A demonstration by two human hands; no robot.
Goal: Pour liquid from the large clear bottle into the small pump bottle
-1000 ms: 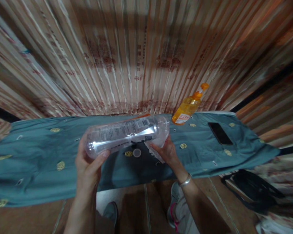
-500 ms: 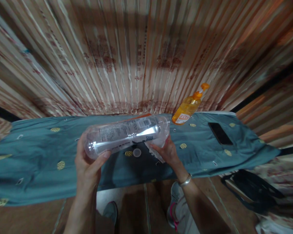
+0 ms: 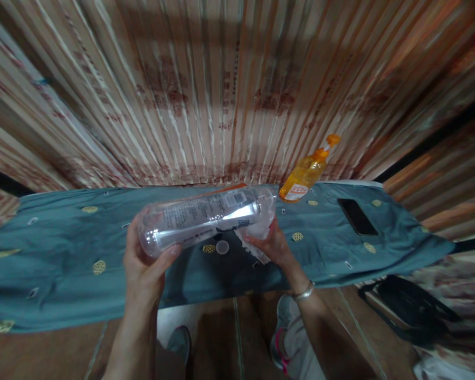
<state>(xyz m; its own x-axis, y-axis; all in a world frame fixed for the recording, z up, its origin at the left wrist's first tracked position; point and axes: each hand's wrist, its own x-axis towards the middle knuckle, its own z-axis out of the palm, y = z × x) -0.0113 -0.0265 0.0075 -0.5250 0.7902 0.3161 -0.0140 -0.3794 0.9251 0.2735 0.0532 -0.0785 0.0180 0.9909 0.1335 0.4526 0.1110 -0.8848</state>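
Note:
A large clear plastic bottle (image 3: 206, 216) with a printed silver label lies nearly level in the air above the cloth-covered table. My left hand (image 3: 148, 258) is wrapped round its bottom end, thumb on the near side. At the bottle's other end, my right hand (image 3: 271, 244) holds a crumpled white tissue (image 3: 257, 240) against the shoulder and neck. Some of its fingers are hidden behind the tissue and bottle. Below the bottle, a small round translucent cap (image 3: 222, 247) lies on the cloth.
An orange pump bottle (image 3: 304, 177) stands at the back of the teal cloth (image 3: 63, 237), right of the held bottle. Farther right lies a black phone (image 3: 357, 217). A striped curtain (image 3: 206, 95) hangs behind the table. A dark bag (image 3: 411, 306) is at the lower right.
Both hands and the bottle have shifted very slightly to the right. The grip of each hand looks the same.

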